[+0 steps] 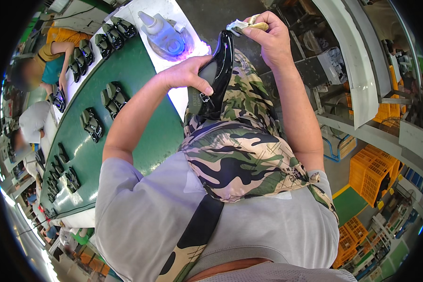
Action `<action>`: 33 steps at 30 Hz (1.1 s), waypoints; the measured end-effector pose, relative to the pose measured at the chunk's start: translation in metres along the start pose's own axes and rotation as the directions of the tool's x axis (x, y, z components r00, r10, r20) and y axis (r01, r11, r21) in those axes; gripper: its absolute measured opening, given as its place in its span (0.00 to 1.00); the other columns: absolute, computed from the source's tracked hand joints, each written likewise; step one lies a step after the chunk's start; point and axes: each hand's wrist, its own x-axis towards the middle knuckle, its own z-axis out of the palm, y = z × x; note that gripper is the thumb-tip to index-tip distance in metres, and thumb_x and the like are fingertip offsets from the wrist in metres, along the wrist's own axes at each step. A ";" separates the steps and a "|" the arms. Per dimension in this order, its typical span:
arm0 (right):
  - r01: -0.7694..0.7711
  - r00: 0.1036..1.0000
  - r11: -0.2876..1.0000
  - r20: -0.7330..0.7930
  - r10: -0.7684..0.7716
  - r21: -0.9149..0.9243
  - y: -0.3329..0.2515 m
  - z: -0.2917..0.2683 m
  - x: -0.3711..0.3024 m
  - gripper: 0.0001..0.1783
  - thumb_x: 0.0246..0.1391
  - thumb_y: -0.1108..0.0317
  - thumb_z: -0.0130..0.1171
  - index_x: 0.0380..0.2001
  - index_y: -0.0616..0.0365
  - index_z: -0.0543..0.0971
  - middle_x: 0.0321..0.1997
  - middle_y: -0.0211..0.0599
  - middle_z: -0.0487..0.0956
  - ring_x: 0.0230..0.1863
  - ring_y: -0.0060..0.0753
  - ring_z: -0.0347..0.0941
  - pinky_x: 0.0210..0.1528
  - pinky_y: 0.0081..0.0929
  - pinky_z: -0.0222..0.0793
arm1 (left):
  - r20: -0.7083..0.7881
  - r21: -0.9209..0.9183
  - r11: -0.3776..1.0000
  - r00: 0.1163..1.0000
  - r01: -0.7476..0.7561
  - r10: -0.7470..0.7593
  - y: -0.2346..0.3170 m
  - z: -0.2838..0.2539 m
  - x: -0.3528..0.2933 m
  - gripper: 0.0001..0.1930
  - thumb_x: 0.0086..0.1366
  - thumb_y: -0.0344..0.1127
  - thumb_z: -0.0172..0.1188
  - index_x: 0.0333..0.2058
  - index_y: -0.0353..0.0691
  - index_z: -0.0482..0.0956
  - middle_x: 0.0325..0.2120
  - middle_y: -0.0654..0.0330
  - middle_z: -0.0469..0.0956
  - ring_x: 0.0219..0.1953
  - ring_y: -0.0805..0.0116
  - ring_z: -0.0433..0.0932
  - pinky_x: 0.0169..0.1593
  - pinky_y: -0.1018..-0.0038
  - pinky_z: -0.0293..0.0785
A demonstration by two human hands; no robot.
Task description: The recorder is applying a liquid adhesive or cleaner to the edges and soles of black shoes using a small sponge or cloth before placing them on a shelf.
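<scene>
A glossy black shoe (227, 52) with a small buckled strap and a grey inside is gripped in my left hand (189, 74), thumb lying near the buckle. It stands tilted above my lap, its narrow end upward. My right hand (273, 41) pinches a crumpled white cloth (237, 27) against that upper end. Yellowish coverings show on some of the right fingertips. Just beyond my left hand, a translucent spout-topped bottle (163, 36) with blue liquid sits on a white board (143, 10).
On the green conveyor belt (148, 136) to my left stand several pairs of black shoes (91, 124). More shoes (112, 36) line its pale far edge, where a co-worker's hand (62, 81) touches one. Orange crates (369, 174) and metal shelving (310, 56) stand to my right.
</scene>
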 end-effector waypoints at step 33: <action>-0.126 0.992 0.963 0.009 0.127 0.237 0.026 -0.011 -0.065 0.11 0.47 0.82 0.64 0.27 0.57 0.72 0.36 0.37 0.79 0.40 0.25 0.74 0.44 0.24 0.71 | -0.444 -0.769 0.489 0.894 -0.412 0.055 -0.068 -0.010 0.020 0.24 0.60 0.31 0.62 0.55 0.36 0.71 0.47 0.54 0.79 0.49 0.56 0.79 0.58 0.59 0.74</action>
